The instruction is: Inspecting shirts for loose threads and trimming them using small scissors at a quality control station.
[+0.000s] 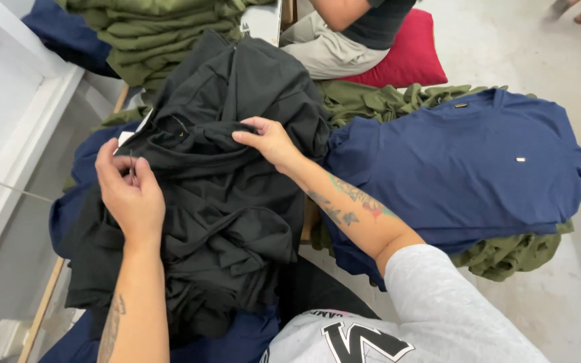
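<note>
A heap of black garments (223, 195) lies in front of me. My left hand (129, 191) rests on the heap's left side, its fingers pinched around a small thin dark thing near the fabric; what it is I cannot tell. My right hand (270, 140) grips a fold of the black fabric near the top of the heap. A navy t-shirt (465, 168) is spread flat to the right, on top of olive green garments (506, 255).
A stack of folded olive green garments (163, 33) sits at the back left. Another person (344, 33) sits at the back on a red cushion (408, 54). A white shelf edge (21, 134) runs along the left. Navy cloth (75, 202) lies under the black heap.
</note>
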